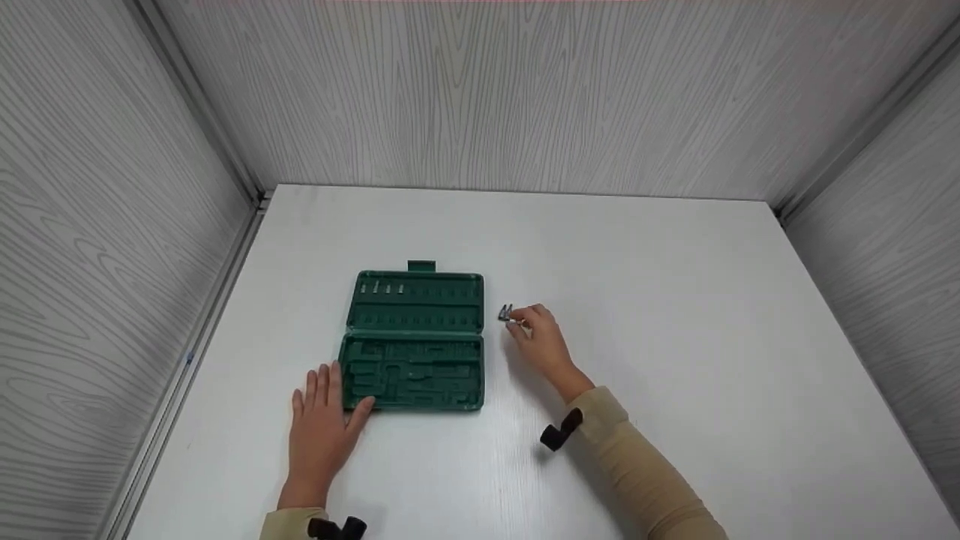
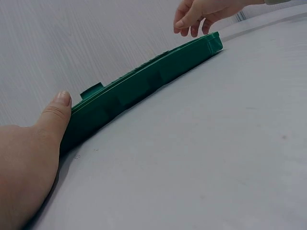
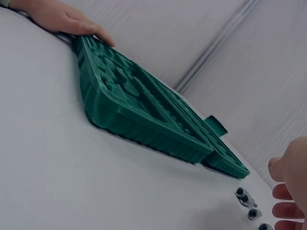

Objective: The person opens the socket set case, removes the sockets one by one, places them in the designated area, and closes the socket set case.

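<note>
A green socket-set case [image 1: 411,371] lies unfolded on the white table, with moulded recesses in both halves. My left hand [image 1: 319,427] rests at its front left corner, fingers straight along the side and thumb over the front edge; the left wrist view shows that thumb [image 2: 56,112] against the case wall. To the right of the case is a small group of metal sockets [image 3: 254,214]. My right hand [image 1: 541,341] hovers right beside them, thumb and fingers slightly bent and apart. No socket is plainly seen between its fingers.
Several small silver pieces [image 1: 388,289] sit in the upper left row of the case's far half. A latch tab [image 1: 421,265] sticks out from the far edge. Wood-grain panels [image 1: 480,97] enclose the table at the back and sides.
</note>
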{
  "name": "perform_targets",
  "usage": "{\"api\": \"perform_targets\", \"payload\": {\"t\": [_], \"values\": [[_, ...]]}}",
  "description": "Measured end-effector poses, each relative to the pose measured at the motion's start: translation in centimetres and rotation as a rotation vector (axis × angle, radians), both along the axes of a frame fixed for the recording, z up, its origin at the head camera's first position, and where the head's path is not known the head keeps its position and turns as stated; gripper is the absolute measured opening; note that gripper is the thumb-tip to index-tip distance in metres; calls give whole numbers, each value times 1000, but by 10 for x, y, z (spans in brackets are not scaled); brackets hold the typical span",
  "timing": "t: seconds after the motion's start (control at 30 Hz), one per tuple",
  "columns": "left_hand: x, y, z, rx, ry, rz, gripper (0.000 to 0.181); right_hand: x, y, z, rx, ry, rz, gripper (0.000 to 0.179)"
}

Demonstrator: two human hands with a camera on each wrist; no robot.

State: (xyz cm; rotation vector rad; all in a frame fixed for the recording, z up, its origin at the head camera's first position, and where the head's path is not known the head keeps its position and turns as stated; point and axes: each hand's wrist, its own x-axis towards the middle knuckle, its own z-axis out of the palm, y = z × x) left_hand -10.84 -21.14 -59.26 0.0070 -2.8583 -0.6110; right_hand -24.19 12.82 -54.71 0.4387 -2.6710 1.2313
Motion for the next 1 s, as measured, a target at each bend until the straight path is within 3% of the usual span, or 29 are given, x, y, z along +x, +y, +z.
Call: {"api": "perform_targets", "payload": {"t": [0.17, 0.33, 0.57, 0.83, 1.0], "values": [[0, 1, 1, 0, -19, 6, 86, 4, -27, 4, 16, 35, 114, 17], [0, 0, 4, -7, -10, 7, 86, 6, -52, 11, 37, 16, 171, 18], [-1, 0, 7, -15, 11, 4, 85, -1, -88, 17, 85, -18, 209, 20], [-1, 1, 5, -27, -6, 8, 86, -17, -122, 18, 193, 37, 248, 24], [1, 0, 5, -22, -19, 13, 87, -25, -139, 19, 248, 24, 244, 27]]}}
